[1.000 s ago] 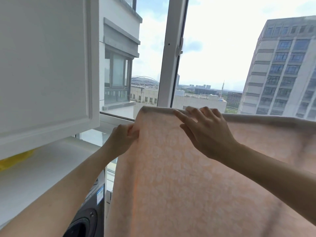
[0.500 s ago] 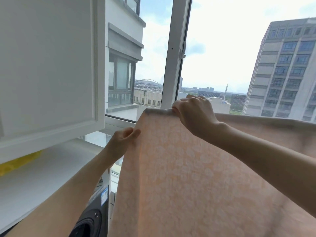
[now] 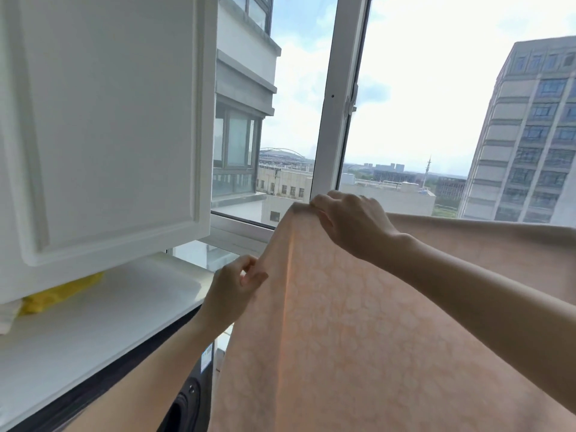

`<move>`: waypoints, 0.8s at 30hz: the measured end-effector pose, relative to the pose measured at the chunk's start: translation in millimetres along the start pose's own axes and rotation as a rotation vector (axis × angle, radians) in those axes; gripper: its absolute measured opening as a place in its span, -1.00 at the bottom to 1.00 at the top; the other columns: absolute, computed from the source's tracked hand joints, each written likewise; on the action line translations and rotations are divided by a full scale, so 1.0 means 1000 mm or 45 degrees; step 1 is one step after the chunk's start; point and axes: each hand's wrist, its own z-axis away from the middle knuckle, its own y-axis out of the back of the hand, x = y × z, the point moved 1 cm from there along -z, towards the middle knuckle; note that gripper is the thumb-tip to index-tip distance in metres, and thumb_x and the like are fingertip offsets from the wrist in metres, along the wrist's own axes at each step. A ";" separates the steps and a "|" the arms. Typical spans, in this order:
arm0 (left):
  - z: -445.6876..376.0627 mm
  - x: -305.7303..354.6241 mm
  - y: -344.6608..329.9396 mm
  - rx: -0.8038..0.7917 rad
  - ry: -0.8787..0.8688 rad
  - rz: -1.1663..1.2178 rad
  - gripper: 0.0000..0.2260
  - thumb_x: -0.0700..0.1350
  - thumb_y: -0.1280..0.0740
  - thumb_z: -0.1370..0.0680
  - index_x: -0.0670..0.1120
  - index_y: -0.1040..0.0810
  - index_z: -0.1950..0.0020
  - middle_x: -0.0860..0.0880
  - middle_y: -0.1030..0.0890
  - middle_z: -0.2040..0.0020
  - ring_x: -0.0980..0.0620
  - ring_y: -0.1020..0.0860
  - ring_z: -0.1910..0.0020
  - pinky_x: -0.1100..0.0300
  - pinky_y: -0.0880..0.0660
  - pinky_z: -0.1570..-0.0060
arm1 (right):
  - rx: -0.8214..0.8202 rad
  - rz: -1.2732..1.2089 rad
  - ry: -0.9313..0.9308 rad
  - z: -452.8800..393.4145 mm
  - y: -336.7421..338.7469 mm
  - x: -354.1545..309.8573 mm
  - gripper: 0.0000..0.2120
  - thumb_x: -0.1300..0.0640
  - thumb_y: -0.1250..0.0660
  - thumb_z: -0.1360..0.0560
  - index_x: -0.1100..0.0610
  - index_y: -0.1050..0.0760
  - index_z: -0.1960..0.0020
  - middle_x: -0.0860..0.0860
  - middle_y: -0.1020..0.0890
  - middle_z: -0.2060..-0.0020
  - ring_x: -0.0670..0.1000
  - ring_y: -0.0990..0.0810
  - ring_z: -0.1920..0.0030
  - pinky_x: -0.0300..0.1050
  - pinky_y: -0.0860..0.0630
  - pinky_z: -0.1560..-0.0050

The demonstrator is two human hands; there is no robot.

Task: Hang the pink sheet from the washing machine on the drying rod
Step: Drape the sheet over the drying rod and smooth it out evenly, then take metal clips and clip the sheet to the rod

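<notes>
Spreading step: pink sheet (image 3: 358, 338) draped before the window frame (image 3: 335, 98), right hand (image 3: 352, 222) pinching its top corner, left hand (image 3: 235, 285) pinching the side edge below; next, probably tug edges flat.

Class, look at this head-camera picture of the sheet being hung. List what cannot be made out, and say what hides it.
- Drying rod: hidden under the pink sheet draped over it.
- Right hand fingertips: curled over the sheet's top edge, out of sight.
- Washing machine: mostly hidden by the left forearm, the sheet and the bottom edge.
- Yellow item: partly covered by the cabinet door; unidentifiable.
- Left hand pinches the sheet's side edge; its palm faces away.
</notes>
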 end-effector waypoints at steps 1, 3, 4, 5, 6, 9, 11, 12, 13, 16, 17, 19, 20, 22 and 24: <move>0.004 -0.002 0.001 -0.010 -0.015 -0.036 -0.83 -0.14 -0.43 -0.50 0.07 -0.49 0.20 0.10 -0.57 0.31 0.18 -0.52 0.33 0.37 -0.37 0.30 | 0.003 -0.007 0.028 0.000 -0.003 -0.005 -0.77 0.13 -0.18 -0.61 0.09 -0.49 -0.22 0.03 -0.64 0.07 0.05 -0.62 0.20 -0.02 -0.58 0.23; 0.016 -0.012 0.004 -0.049 -0.002 -0.100 -0.88 -0.14 -0.43 -0.50 -0.04 -0.49 0.14 0.10 -0.53 0.34 0.19 -0.49 0.35 0.38 -0.37 0.30 | 0.009 -0.002 0.066 -0.001 -0.010 -0.017 -0.70 0.17 -0.22 -0.58 0.08 -0.45 -0.31 0.05 -0.62 -0.05 0.08 -0.63 0.08 0.06 -0.61 0.15; 0.023 -0.019 0.005 -0.073 0.014 -0.135 -0.86 -0.14 -0.43 -0.50 -0.09 -0.47 0.14 0.08 -0.50 0.37 0.18 -0.47 0.36 0.36 -0.36 0.31 | 0.017 0.046 0.077 -0.003 -0.014 -0.024 -0.69 0.18 -0.24 -0.57 0.09 -0.46 -0.31 0.06 -0.61 -0.10 0.09 -0.62 0.01 0.08 -0.61 0.10; 0.031 -0.029 0.006 -0.093 0.028 -0.174 -0.83 -0.14 -0.43 -0.49 -0.13 -0.45 0.15 0.07 -0.46 0.40 0.17 -0.45 0.37 0.33 -0.34 0.33 | 0.030 0.116 0.082 -0.004 -0.019 -0.031 -0.71 0.18 -0.26 -0.55 0.11 -0.48 -0.27 0.08 -0.60 -0.14 0.10 -0.61 -0.04 0.08 -0.59 0.04; 0.040 -0.039 0.008 -0.113 0.052 -0.204 -0.80 -0.13 -0.43 -0.49 -0.16 -0.43 0.16 0.07 -0.43 0.41 0.16 -0.43 0.38 0.31 -0.32 0.35 | 0.043 0.181 0.075 -0.005 -0.023 -0.039 -0.74 0.18 -0.29 -0.53 0.12 -0.52 -0.21 0.10 -0.59 -0.16 0.11 -0.59 -0.08 0.08 -0.58 -0.01; 0.065 -0.069 0.015 -0.154 0.129 -0.247 -0.83 -0.09 -0.45 -0.48 -0.13 -0.50 0.11 0.08 -0.52 0.35 0.18 -0.47 0.36 0.32 -0.31 0.36 | 0.074 0.232 0.087 -0.006 -0.034 -0.062 -0.81 0.19 -0.35 -0.46 0.15 -0.61 -0.06 0.11 -0.65 -0.07 0.16 -0.55 -0.18 0.11 -0.47 -0.20; 0.082 -0.083 0.023 -0.164 0.185 -0.239 -0.87 -0.07 -0.44 -0.49 -0.05 -0.54 0.05 0.13 -0.58 0.28 0.22 -0.51 0.32 0.37 -0.35 0.33 | 0.034 0.217 0.183 -0.003 -0.045 -0.079 -0.83 0.18 -0.37 -0.43 0.15 -0.61 -0.01 0.11 -0.68 0.03 0.17 -0.55 -0.20 0.17 -0.36 -0.31; 0.091 -0.089 0.029 -0.174 0.213 -0.245 -0.89 -0.06 -0.43 -0.50 -0.01 -0.54 0.03 0.15 -0.58 0.26 0.23 -0.51 0.31 0.38 -0.35 0.33 | 0.006 0.193 0.229 0.000 -0.052 -0.088 -0.84 0.16 -0.38 -0.42 0.15 -0.61 0.01 0.11 -0.69 0.08 0.17 -0.57 -0.18 0.21 -0.32 -0.35; 0.100 -0.094 0.033 -0.191 0.244 -0.261 -0.90 -0.05 -0.41 -0.51 0.02 -0.53 0.03 0.16 -0.57 0.25 0.23 -0.52 0.31 0.39 -0.35 0.33 | -0.024 0.166 0.271 0.004 -0.061 -0.097 -0.86 0.14 -0.37 -0.43 0.13 -0.61 0.04 0.09 -0.69 0.12 0.16 -0.59 -0.13 0.22 -0.30 -0.36; 0.127 -0.109 0.047 -0.215 0.353 -0.355 -0.91 0.03 -0.37 -0.55 0.06 -0.51 0.06 0.16 -0.57 0.24 0.23 -0.54 0.28 0.37 -0.39 0.30 | -0.080 0.043 0.392 0.016 -0.091 -0.126 -0.87 0.10 -0.28 -0.47 0.10 -0.59 0.09 0.04 -0.68 0.20 0.12 -0.62 -0.03 0.13 -0.36 -0.30; 0.137 -0.114 0.052 -0.208 0.399 -0.398 -0.90 0.06 -0.35 -0.55 0.06 -0.52 0.06 0.17 -0.57 0.24 0.23 -0.55 0.26 0.34 -0.41 0.28 | -0.091 -0.006 0.427 0.020 -0.102 -0.135 -0.86 0.10 -0.25 -0.48 0.10 -0.58 0.11 0.03 -0.67 0.22 0.12 -0.62 0.02 0.09 -0.41 -0.23; 0.159 -0.125 0.061 -0.187 0.511 -0.462 -0.91 0.06 -0.33 -0.57 0.07 -0.52 0.06 0.18 -0.57 0.23 0.22 -0.55 0.25 0.30 -0.46 0.25 | -0.093 -0.091 0.477 0.027 -0.123 -0.153 -0.84 0.11 -0.20 -0.47 0.09 -0.55 0.16 0.02 -0.63 0.29 0.11 -0.60 0.11 0.02 -0.45 -0.09; 0.170 -0.130 0.065 -0.170 0.573 -0.479 -0.95 0.04 -0.33 -0.57 0.09 -0.52 0.06 0.17 -0.57 0.22 0.21 -0.54 0.25 0.28 -0.48 0.24 | -0.104 -0.131 0.498 0.030 -0.132 -0.163 -0.84 0.12 -0.19 -0.47 0.09 -0.53 0.18 0.02 -0.61 0.31 0.11 -0.59 0.15 0.00 -0.45 -0.04; 0.191 -0.135 0.077 -0.122 0.692 -0.501 -0.97 0.00 -0.34 -0.55 0.13 -0.51 0.07 0.17 -0.56 0.22 0.19 -0.52 0.25 0.22 -0.51 0.19 | -0.137 -0.202 0.543 0.035 -0.150 -0.183 -0.89 0.14 -0.25 -0.44 0.09 -0.51 0.24 0.01 -0.59 0.36 0.09 -0.57 0.22 -0.02 -0.48 0.05; 0.210 -0.135 0.090 -0.081 0.787 -0.540 -0.97 0.01 -0.32 -0.56 0.11 -0.52 0.08 0.16 -0.56 0.23 0.16 -0.52 0.25 0.12 -0.52 0.12 | -0.175 -0.278 0.559 0.037 -0.166 -0.205 -0.89 0.18 -0.33 -0.37 0.08 -0.47 0.33 -0.01 -0.56 0.43 0.09 -0.55 0.31 -0.07 -0.50 0.17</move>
